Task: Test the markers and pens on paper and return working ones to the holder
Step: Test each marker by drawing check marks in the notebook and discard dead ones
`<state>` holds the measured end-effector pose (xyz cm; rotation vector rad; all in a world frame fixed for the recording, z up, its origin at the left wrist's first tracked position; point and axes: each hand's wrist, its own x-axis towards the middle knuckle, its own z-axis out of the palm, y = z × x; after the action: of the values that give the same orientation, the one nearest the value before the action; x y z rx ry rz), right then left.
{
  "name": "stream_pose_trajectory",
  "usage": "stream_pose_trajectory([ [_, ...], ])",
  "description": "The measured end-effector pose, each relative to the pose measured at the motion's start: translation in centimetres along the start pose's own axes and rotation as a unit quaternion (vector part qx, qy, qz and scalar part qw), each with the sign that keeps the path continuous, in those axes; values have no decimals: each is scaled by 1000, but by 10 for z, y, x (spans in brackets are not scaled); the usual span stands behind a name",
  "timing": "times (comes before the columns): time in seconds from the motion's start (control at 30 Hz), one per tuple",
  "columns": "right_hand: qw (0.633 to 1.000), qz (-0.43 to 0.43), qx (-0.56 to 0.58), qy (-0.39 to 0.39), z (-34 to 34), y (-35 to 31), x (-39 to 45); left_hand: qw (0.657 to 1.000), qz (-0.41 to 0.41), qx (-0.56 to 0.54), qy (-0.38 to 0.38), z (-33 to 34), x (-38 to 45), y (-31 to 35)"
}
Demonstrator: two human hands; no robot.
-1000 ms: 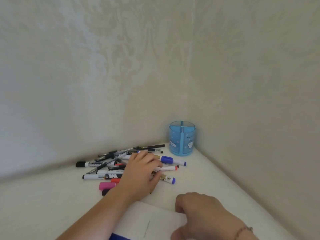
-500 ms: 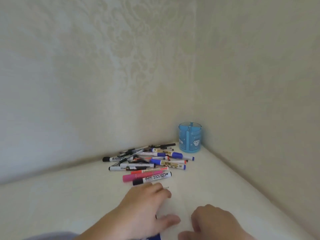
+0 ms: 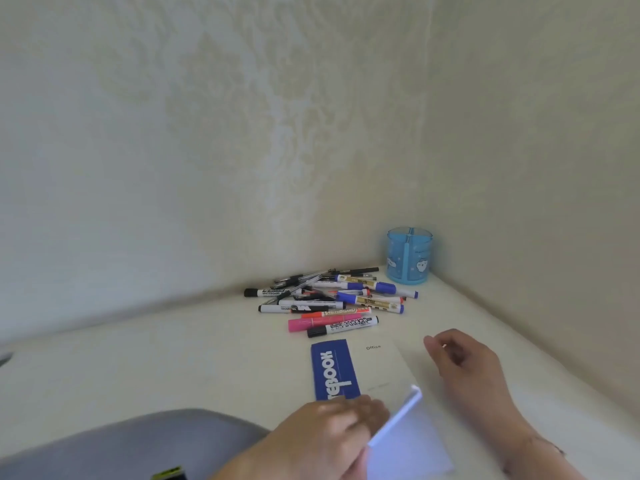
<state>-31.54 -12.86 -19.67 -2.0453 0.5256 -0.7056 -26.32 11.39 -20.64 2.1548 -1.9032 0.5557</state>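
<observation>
A notebook (image 3: 377, 365) with a blue spine and cream cover lies on the white table (image 3: 173, 368), just in front of a pile of markers and pens (image 3: 332, 299). My left hand (image 3: 336, 434) holds the cover's near edge, and the cover is lifted off a white page (image 3: 412, 448). To the right of the notebook, my right hand (image 3: 464, 362) hovers with loosely curled fingers and holds nothing. The blue translucent holder (image 3: 409, 258) stands in the corner behind the pile. A pink marker (image 3: 304, 323) and a black-capped marker (image 3: 341, 328) lie nearest the notebook.
Two pale patterned walls meet behind the holder and close off the table at the back and right. A grey rounded surface (image 3: 121, 445) fills the bottom left, with a small yellow-green object (image 3: 169, 474) on it. A dark item (image 3: 4, 358) pokes in at the left edge.
My left hand left the marker pile and came back to the notebook. The notebook now lies closer to the pile with its cover lifted. My right hand came off the notebook, to its right.
</observation>
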Motion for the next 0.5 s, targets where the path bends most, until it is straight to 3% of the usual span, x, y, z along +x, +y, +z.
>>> stream_pose_trajectory([
  [0.13,998,-47,-15,-46,-2,3,0,949,-120,-228,184,-1,-10,10],
  [0.23,977,-146,-102,-115,0,5,-4,890,-97,-287,340,5,-9,12],
  [0.37,934,-202,-230,-185,4,12,-1,869,-113,-297,381,-1,-10,5],
  [0.43,931,-202,-246,-177,7,12,-1,859,-106,-304,398,-5,-12,6],
  [0.5,942,-189,-220,-168,8,12,0,870,-109,-224,426,-5,-15,0],
])
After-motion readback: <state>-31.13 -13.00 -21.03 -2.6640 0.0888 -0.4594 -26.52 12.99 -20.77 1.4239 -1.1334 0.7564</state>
